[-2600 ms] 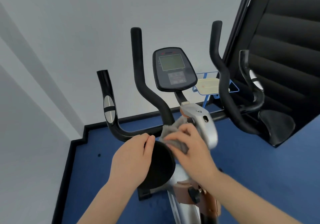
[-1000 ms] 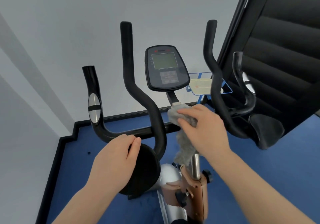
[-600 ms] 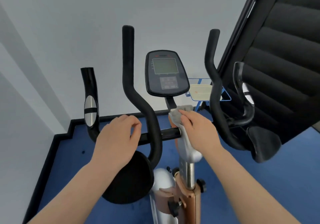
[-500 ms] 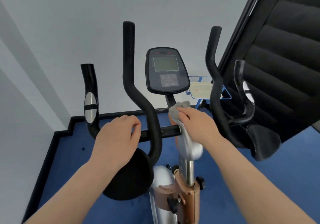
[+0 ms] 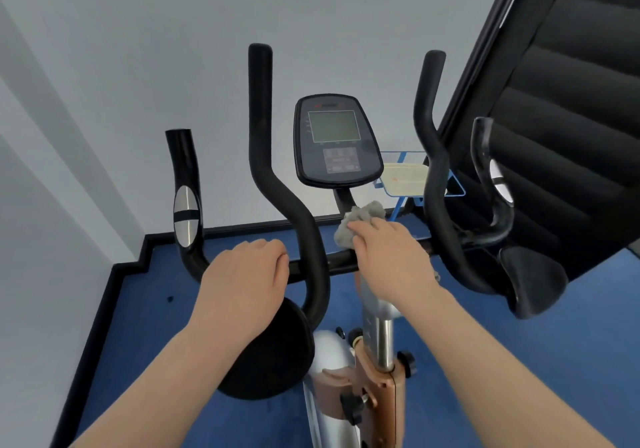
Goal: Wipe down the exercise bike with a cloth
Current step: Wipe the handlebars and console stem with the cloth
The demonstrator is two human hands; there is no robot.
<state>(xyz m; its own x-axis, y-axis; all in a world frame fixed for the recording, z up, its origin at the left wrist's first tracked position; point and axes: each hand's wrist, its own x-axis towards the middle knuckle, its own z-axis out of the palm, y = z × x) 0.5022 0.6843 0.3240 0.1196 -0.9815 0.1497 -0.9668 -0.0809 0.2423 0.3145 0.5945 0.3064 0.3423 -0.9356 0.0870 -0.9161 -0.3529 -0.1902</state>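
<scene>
The bike stood on blue floor near a pale wall, its black handlebar running across the view below the console. The left hand lay over the bar left of the inner left upright, knuckles up and fingers curled down over it, gripping it. The right hand pressed a grey cloth against the top of the silver post, at the foot of the console's stem. The cloth was bunched, its crumpled end sticking out beyond the fingertips and touching the stem. The fingers seemed bent over the cloth, but whether they clasped it or merely pushed on it could not be told, since the back of the hand hid them. A black pad sat under the left wrist, and another pad hung at the far right. Behind the right uprights a blue rack held a pale tray. A black ribbed panel leaned at the right.
</scene>
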